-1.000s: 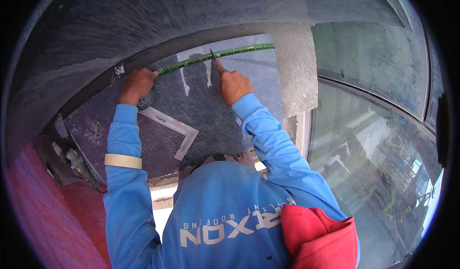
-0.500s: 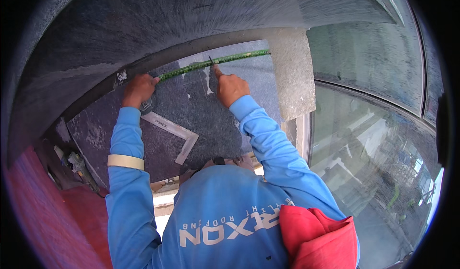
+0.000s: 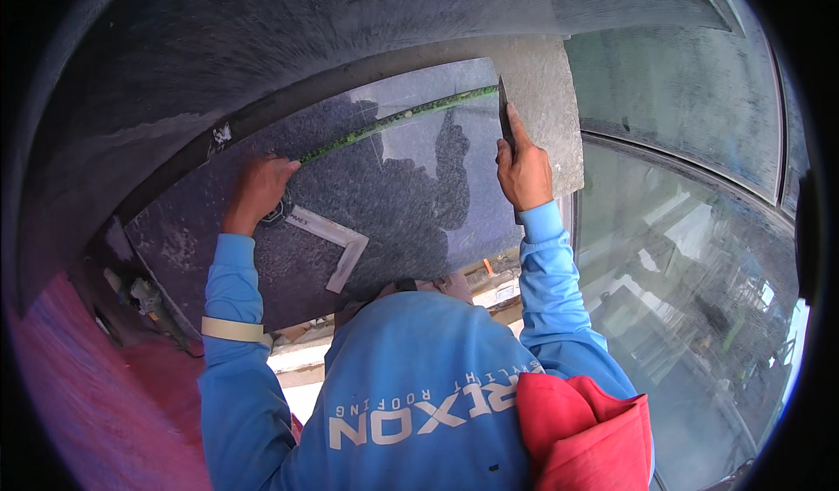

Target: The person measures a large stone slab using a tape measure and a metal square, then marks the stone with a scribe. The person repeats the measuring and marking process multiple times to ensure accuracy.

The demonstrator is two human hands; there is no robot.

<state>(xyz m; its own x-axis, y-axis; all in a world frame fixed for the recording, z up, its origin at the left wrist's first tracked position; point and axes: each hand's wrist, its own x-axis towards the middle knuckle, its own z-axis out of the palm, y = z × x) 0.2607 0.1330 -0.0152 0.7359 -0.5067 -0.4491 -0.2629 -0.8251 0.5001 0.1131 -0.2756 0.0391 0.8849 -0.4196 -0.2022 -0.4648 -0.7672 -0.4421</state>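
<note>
My left hand [image 3: 262,189] is closed on the left end of a green tape measure [image 3: 376,131], its narrow blade stretched across a dark grey slab [image 3: 393,220]. Part of a dark rounded piece, apparently the tape's case, shows under that hand. At the slab's right edge my right hand [image 3: 526,172] has its index finger stretched upward and the other fingers curled. They close around a narrow dark pointed tool [image 3: 504,111] whose exact kind I cannot make out. Its upper part meets the blade's far end. A metal try square [image 3: 332,233] lies on the slab near my left hand.
A rough, lighter grey slab [image 3: 555,115] lies beyond the right edge. Glass panes [image 3: 690,202] stand farther right. A curved dark surface [image 3: 350,10] rises behind. Red sheeting [image 3: 157,377] and a small tool [image 3: 144,297] sit at the lower left.
My right hand has moved right along the tape, from its middle to the slab's right edge. My left hand has shifted slightly down and stays on the tape.
</note>
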